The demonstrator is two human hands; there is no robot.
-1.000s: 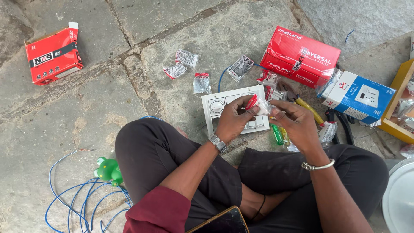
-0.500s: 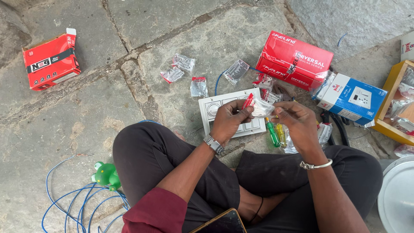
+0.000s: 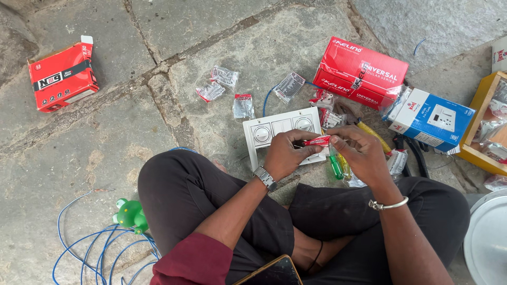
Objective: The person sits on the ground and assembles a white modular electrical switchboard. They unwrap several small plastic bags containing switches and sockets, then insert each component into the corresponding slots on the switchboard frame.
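While sitting cross-legged, the person's left hand (image 3: 285,153) and right hand (image 3: 359,153) are pinching a small red-topped packet (image 3: 317,141), apparently light, crinkly plastic, at opposite ends.

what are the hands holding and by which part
Both hands share one small packet with a red header. The left hand pinches its left end and the right hand its right end, with the fingers on the top edge.
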